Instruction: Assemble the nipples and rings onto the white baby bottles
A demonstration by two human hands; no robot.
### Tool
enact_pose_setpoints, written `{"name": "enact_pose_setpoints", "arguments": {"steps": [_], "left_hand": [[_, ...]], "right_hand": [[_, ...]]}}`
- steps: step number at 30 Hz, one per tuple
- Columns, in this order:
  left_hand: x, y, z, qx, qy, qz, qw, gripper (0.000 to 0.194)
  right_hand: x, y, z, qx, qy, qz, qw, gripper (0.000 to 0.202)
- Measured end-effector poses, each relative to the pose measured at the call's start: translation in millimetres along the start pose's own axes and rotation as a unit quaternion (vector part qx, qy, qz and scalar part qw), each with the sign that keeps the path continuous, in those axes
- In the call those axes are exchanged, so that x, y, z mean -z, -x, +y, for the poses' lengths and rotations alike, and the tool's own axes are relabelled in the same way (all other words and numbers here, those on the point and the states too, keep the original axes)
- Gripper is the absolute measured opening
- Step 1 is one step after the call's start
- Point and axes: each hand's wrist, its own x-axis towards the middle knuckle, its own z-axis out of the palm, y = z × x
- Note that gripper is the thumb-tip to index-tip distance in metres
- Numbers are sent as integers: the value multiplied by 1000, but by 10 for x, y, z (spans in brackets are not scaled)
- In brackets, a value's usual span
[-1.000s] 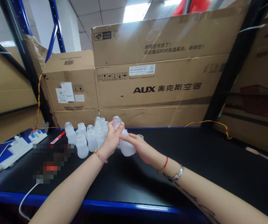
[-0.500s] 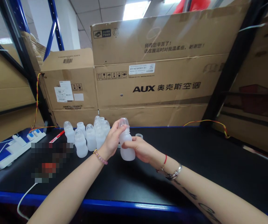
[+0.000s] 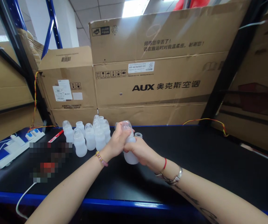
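Note:
Both my hands are closed around one frosted white bottle with a clear domed cap, held upright over the black tabletop. My left hand grips it near the cap, from the left. Lower down, my right hand wraps the body with its thumb across the front. Behind my right hand, an open bottle neck or ring is partly hidden. To the left stands a group of several similar bottles, among them a capped one at the front; at least one at the back has no dome.
A red and white marker lies left of the bottles. Farther left are a white power strip with cables and a blurred-out patch. Cardboard boxes line the back, and dark shelf posts rise at both sides.
The held bottle and both hands have moved slightly right and down. My hands are closer together, and my left hand covers more of the bottle's upper part.

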Motion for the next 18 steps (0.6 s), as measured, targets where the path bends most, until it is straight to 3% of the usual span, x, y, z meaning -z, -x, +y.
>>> {"name": "enact_pose_setpoints", "arguments": {"steps": [7, 13, 18], "left_hand": [[-20, 46, -56, 1, -24, -39, 999, 34], [-17, 69, -23, 21, -30, -63, 997, 37], [-35, 64, 4, -11, -45, -65, 997, 36]], "right_hand": [[-23, 48, -4, 4, -23, 23, 999, 13], [20, 36, 12, 20, 39, 65, 997, 12], [13, 43, -34, 37, 53, 69, 996, 12]]}}
